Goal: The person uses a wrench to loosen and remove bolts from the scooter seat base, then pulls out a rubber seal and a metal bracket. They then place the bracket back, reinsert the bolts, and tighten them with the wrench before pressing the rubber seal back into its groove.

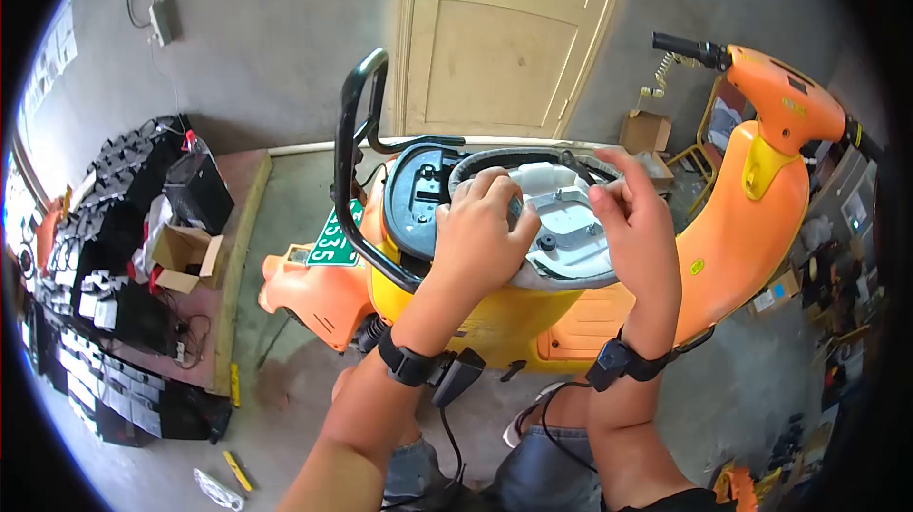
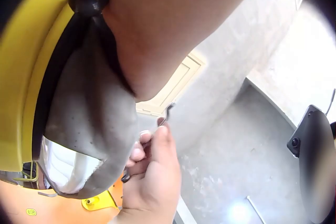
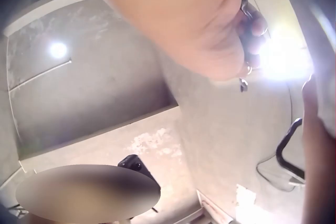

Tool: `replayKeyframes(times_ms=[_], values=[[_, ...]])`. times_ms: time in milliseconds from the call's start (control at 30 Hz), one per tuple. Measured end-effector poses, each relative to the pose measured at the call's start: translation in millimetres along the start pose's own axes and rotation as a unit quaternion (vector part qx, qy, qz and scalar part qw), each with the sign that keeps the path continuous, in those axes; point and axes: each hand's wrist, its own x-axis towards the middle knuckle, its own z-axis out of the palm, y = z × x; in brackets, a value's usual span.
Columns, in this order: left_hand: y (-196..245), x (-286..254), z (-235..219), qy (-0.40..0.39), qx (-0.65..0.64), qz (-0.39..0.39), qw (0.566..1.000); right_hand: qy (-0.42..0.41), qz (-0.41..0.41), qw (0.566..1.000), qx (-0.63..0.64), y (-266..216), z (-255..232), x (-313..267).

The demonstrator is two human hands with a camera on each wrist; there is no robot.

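In the head view, my left hand (image 1: 490, 231) is over the scooter's underseat opening, fingers bent, with a small dark piece (image 1: 514, 212) between thumb and fingers. A pale grey panel with a raised frame (image 1: 561, 251) lies beside it, and a dark plastic panel (image 1: 416, 212) is to its left. My right hand (image 1: 639, 236) is raised at the opening's right side and pinches a slender dark item (image 1: 575, 166). In the left wrist view, that item's bent end (image 2: 169, 110) sticks out above the right hand's fingertips (image 2: 163, 130). The right wrist view shows the fingers curled around it.
Orange scooter bodywork (image 1: 751, 227) extends right to the handlebar (image 1: 699, 49). A black grab rail (image 1: 344, 146) rises at the left. Black boxes and an open carton (image 1: 184, 257) occupy the left side; a cream door (image 1: 509, 46) stands behind. Yellow tools (image 1: 238, 470) lie on the floor.
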Motion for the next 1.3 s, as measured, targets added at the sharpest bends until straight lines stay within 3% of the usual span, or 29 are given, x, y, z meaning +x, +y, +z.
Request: replayKeyframes(times_ms=[167, 233, 433, 500, 633, 1233, 1300], values=[[-1.3, -0.9, 0.7, 0.014, -0.019, 0.058, 0.998, -0.070, 0.002, 0.997, -0.043, 6.0, -3.1, 6.3], [2.1, -1.3, -2.8, 0.015, 0.013, 0.084, 0.996, -0.146, -0.036, 0.985, -0.088, 14.8, -2.0, 8.2], [2.2, 2.0, -5.9, -0.018, -0.060, 0.075, 0.995, -0.166, -0.097, 0.979, -0.066, 42.6, -1.3, 3.7], [5.5, 1.8, -8.1, -0.021, -0.030, 0.076, 0.996, -0.216, -0.140, 0.962, -0.094, 46.6, -3.2, 5.5], [9.0, 1.9, -7.1, -0.031, -0.034, 0.060, 0.997, -0.274, -0.146, 0.945, -0.100, 49.8, -4.1, 7.3], [3.0, -0.5, -5.4, -0.008, -0.032, 0.076, 0.997, -0.278, -0.159, 0.940, -0.120, 48.1, 0.6, 13.5], [3.2, 0.2, -6.8, -0.020, -0.025, 0.083, 0.996, -0.292, -0.120, 0.942, -0.113, 45.9, -0.1, 14.0]])
